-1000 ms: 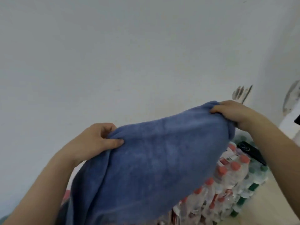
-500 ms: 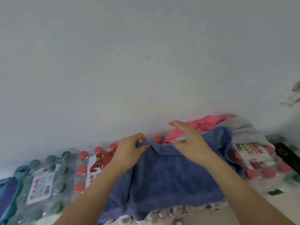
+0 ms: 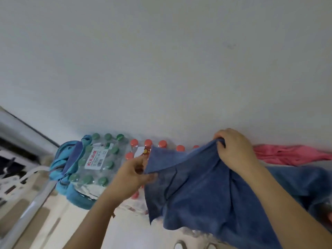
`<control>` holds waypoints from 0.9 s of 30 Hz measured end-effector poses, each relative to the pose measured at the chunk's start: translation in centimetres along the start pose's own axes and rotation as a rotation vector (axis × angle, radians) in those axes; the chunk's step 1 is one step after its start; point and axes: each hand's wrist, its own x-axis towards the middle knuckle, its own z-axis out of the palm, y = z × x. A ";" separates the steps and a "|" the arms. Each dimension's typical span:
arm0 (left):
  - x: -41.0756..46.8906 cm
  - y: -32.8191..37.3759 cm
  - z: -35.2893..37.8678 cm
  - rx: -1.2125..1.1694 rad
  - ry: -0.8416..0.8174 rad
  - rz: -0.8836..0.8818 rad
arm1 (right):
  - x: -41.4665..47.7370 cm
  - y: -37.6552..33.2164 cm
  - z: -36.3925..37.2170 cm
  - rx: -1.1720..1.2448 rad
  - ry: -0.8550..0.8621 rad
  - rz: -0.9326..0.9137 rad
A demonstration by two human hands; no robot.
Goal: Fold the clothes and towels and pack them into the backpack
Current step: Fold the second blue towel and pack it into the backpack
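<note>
Blue towel point(image 3: 206, 186): draped over packs of bottled water against the wall, its lower edge hanging down the front towards the floor; its right part runs on under the right forearm.
Change: a second ago it was held up in the air, stretched between both hands; half a second ago the hands sat close together on its top edge, the right one with fingers spread. Now the hands are wider apart and the top edge is lifted into a peak.
Right hand point(image 3: 233, 150): grip closed, fingers curled round the bunched top edge of the towel, raising it.
Left hand point(image 3: 133, 174): grip closed, thumb and fingers pinching the towel's left corner.
Wall point(image 3: 161, 60): plain and pale, filling the upper half of the view.
Floor point(image 3: 59, 221): light-coloured, lower left.
Green-capped pack point(image 3: 93, 159): shrink-wrapped bottles with a red-lettered label, left of the towel.
Teal bundle point(image 3: 61, 164): fabric wrapped against the left side of the green-capped pack; whether it is the backpack cannot be told.
Pink cloth point(image 3: 287, 154): crumpled by the wall, just beyond the right hand.
Red-capped pack point(image 3: 147, 142): beside the green-capped one.
In the way: the towel hides most of the red-capped pack; the right forearm crosses the towel's right side.
</note>
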 end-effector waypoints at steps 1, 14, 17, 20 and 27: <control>-0.6 0.2 -0.3 -0.198 0.045 0.015 | 0.2 -0.5 0.2 0.014 -0.016 -0.031; -1.1 0.7 -2.0 -0.161 0.275 0.213 | 3.2 -13.5 4.6 1.017 -0.786 0.027; -1.1 -2.1 -3.7 -0.173 0.161 0.084 | 5.0 -15.5 4.9 0.889 -0.357 -0.024; -1.7 -6.4 -6.1 -0.027 0.061 0.053 | 7.3 -17.6 5.5 0.483 0.016 -0.146; -2.2 -12.8 -13.4 -0.341 0.287 0.004 | 10.4 -24.2 13.2 0.162 0.170 -0.236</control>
